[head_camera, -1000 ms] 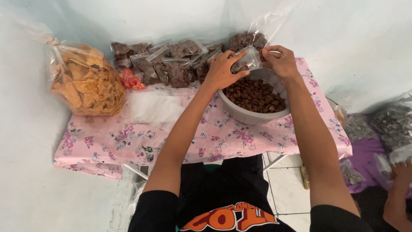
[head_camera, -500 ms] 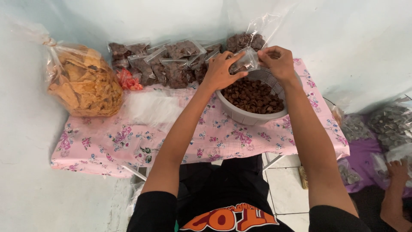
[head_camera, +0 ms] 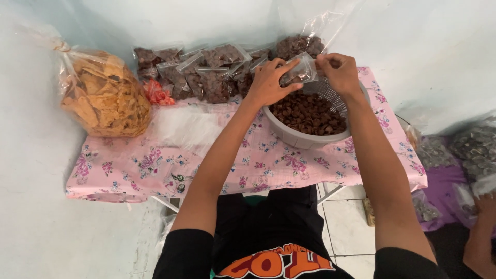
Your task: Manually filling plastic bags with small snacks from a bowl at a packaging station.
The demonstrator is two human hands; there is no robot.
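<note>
My left hand [head_camera: 269, 82] and my right hand [head_camera: 338, 72] both pinch a small clear plastic bag [head_camera: 299, 71], held over the far rim of a grey perforated bowl [head_camera: 299, 138]. The bowl holds dark brown snack pieces [head_camera: 310, 114]. It rests on a small table with a pink floral cloth [head_camera: 155, 165]. Whether the small bag has anything inside is hard to tell.
Several filled small bags of brown snacks [head_camera: 206, 75] lie along the wall. A large clear bag of yellow chips [head_camera: 103, 95] stands at the left, a stack of empty clear bags [head_camera: 186, 124] beside it. Another person's hand [head_camera: 483, 227] and more bags [head_camera: 475, 150] are at the right.
Both hands stay on the small bag above the bowl, shifting only slightly. The view has drifted a little. The other person's hand at the right has moved lower.
</note>
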